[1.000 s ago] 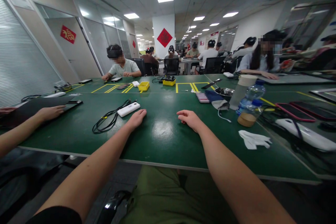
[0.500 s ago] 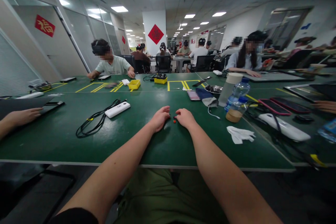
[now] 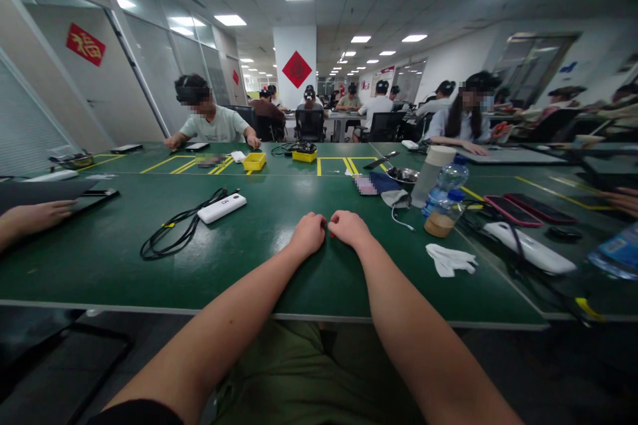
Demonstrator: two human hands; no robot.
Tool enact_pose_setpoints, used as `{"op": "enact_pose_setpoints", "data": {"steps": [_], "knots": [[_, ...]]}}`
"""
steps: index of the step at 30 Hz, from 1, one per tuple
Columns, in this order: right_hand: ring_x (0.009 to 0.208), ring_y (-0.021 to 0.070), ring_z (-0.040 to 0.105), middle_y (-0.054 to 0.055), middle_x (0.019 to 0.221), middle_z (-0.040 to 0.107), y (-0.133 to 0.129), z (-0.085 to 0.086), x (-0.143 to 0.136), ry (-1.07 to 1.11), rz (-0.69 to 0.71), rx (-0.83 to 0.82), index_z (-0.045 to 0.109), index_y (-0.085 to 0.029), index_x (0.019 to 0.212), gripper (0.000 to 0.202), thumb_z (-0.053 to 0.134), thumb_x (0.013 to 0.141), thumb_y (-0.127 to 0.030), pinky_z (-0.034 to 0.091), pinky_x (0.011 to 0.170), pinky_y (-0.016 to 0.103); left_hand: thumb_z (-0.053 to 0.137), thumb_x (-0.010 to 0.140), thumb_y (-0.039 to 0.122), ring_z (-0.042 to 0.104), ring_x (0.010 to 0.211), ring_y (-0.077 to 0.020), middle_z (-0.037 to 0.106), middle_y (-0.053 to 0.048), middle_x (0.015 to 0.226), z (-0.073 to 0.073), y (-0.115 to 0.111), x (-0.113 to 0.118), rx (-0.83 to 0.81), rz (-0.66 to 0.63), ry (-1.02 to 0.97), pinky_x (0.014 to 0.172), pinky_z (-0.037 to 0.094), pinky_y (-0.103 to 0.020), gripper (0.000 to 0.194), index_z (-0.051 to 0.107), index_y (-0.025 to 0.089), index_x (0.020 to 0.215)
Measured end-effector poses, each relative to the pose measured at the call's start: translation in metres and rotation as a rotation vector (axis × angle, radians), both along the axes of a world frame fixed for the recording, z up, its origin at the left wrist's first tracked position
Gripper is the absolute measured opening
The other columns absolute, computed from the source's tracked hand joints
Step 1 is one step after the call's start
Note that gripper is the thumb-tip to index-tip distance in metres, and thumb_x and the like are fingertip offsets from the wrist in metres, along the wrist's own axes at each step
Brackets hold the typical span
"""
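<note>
My left hand rests low over the green table, its fingers curled and closed. Beside it, almost touching, my right hand is closed in a pinch with its fingertips turned inward. A tiny red piece shows just under the right fingertips; its kind is too small to tell. Whatever lies inside either hand is hidden by the fingers.
Left of my hands lies a white power strip with a coiled black cable. On the right are a water bottle, a drink bottle and white gloves. Yellow trays stand farther back. Other people sit around.
My left hand has curled its fingers and moved right, closer to the right hand. The small red piece is now mostly covered. The view has shifted slightly.
</note>
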State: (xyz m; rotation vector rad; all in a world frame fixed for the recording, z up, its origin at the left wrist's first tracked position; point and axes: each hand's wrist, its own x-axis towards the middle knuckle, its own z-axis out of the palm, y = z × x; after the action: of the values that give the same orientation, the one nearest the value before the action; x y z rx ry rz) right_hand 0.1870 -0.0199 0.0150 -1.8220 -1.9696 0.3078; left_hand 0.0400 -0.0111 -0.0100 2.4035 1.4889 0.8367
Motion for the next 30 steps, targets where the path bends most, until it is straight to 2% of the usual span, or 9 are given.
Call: {"op": "enact_pose_setpoints", "data": {"steps": [2,4,9,14,20,26,28,30], "knots": [[0.079,0.0208,0.062,0.007,0.086,0.069,-0.002,0.001,0.0,-0.085,0.007,-0.054,0.068,-0.022,0.084,0.021,0.062,0.071,-0.037,0.042,0.069,0.028,0.047,0.078,0.012,0.057,0.087,-0.0219,0.06,-0.012,0.091,0.001,0.002,-0.001,-0.005,0.042,-0.015,0.081,0.043,-0.033,0.021,0.065,0.016,0.089],[0.078,0.0204,0.062,0.006,0.087,0.069,-0.003,0.0,-0.001,-0.132,0.055,-0.065,0.068,-0.023,0.085,0.02,0.064,0.07,-0.036,0.041,0.068,0.028,0.048,0.078,0.013,0.057,0.084,-0.0201,0.061,-0.01,0.09,0.002,0.002,-0.003,-0.003,0.059,-0.068,0.079,0.044,-0.031,0.02,0.064,0.017,0.089],[0.078,0.0189,0.061,0.004,0.083,0.069,-0.002,-0.003,-0.004,-0.158,0.162,-0.015,0.067,-0.023,0.076,0.009,0.06,0.074,-0.028,0.039,0.066,0.026,0.048,0.079,0.014,0.058,0.08,-0.0164,0.064,-0.005,0.086,0.008,-0.001,-0.01,-0.05,-0.028,-0.281,0.076,0.045,-0.027,0.019,0.061,0.018,0.091],[0.08,0.0195,0.061,0.006,0.084,0.068,-0.001,-0.003,-0.007,-0.156,0.145,0.015,0.067,-0.022,0.079,0.01,0.058,0.078,-0.026,0.04,0.07,0.027,0.05,0.079,0.016,0.06,0.077,-0.0152,0.066,-0.003,0.084,0.008,0.0,-0.018,-0.129,-0.08,-0.362,0.075,0.046,-0.026,0.02,0.063,0.018,0.093],[0.088,0.018,0.059,0.007,0.096,0.063,0.002,-0.004,-0.01,-0.177,0.122,0.037,0.07,-0.023,0.09,0.017,0.059,0.079,-0.031,0.04,0.076,0.025,0.053,0.076,0.016,0.06,0.08,-0.0163,0.067,-0.005,0.089,0.005,0.007,-0.022,-0.147,-0.031,-0.404,0.077,0.047,-0.027,0.022,0.067,0.017,0.093],[0.087,0.0169,0.057,0.007,0.093,0.058,0.004,-0.009,-0.007,-0.175,0.113,0.06,0.067,-0.021,0.085,0.015,0.052,0.084,-0.026,0.04,0.077,0.026,0.056,0.075,0.019,0.058,0.071,-0.0142,0.064,-0.004,0.079,0.004,0.007,-0.02,-0.153,0.004,-0.508,0.069,0.046,-0.026,0.021,0.062,0.016,0.095],[0.088,0.0168,0.058,0.007,0.096,0.057,0.004,-0.01,-0.007,-0.153,0.096,0.078,0.066,-0.021,0.091,0.014,0.056,0.083,-0.028,0.04,0.077,0.026,0.055,0.075,0.018,0.058,0.07,-0.0132,0.062,-0.002,0.076,0.003,0.007,-0.02,-0.148,0.006,-0.519,0.066,0.046,-0.025,0.016,0.06,0.016,0.09],[0.089,0.0176,0.058,0.008,0.101,0.055,0.004,-0.011,-0.007,-0.134,0.047,0.095,0.064,-0.022,0.098,0.022,0.061,0.08,-0.034,0.041,0.076,0.026,0.052,0.075,0.015,0.059,0.069,-0.0124,0.061,-0.001,0.075,0.003,0.006,-0.02,-0.174,-0.015,-0.547,0.065,0.046,-0.024,0.014,0.059,0.017,0.087]]}}
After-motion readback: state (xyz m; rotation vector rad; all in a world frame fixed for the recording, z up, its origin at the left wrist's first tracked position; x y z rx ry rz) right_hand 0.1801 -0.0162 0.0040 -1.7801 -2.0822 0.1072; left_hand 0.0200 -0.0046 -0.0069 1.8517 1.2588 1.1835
